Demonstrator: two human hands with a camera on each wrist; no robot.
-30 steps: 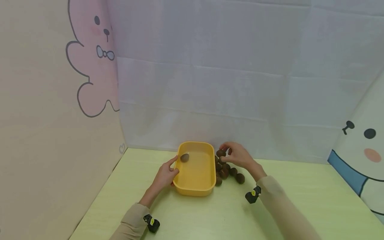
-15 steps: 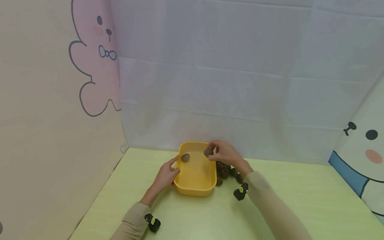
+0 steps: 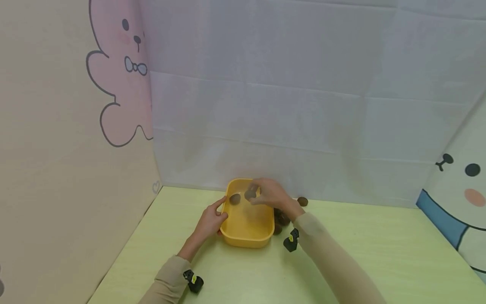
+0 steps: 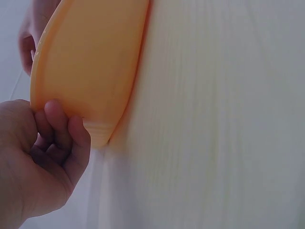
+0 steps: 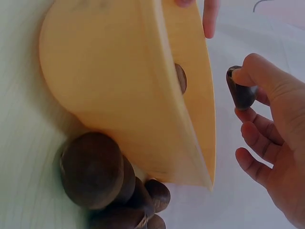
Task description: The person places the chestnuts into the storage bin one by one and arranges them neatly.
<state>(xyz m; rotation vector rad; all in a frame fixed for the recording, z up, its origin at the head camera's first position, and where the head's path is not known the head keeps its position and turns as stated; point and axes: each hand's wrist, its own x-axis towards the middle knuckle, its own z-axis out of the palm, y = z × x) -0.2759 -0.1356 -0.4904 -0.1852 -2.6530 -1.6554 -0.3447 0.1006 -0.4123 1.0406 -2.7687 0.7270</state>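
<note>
A yellow plastic tray [image 3: 247, 242] stands on the table, and my left hand [image 3: 209, 220] grips its left rim. In the left wrist view, the curled fingers [image 4: 78, 143] of that hand lie against the tray's rim. My right hand [image 3: 270, 194] is over the tray's far right part, pinching a dark brown chestnut [image 5: 242, 90] between thumb and fingertips. Another chestnut [image 3: 235, 199] lies inside the tray near the far left. Several more chestnuts [image 5: 93, 169] are heaped against the tray's right outer wall, partly hidden by the right forearm in the head view.
One loose chestnut [image 3: 302, 201] lies behind the right wrist, close to the back wall sheet [image 3: 258, 118]. The pale yellow-green table [image 3: 364, 240] extends to both sides. A printed side wall [image 3: 68, 169] borders the table on the left.
My right hand has lifted a chestnut from the heap and moved left with it over the tray. A loose chestnut has come into view behind the right wrist. The left hand keeps its grip.
</note>
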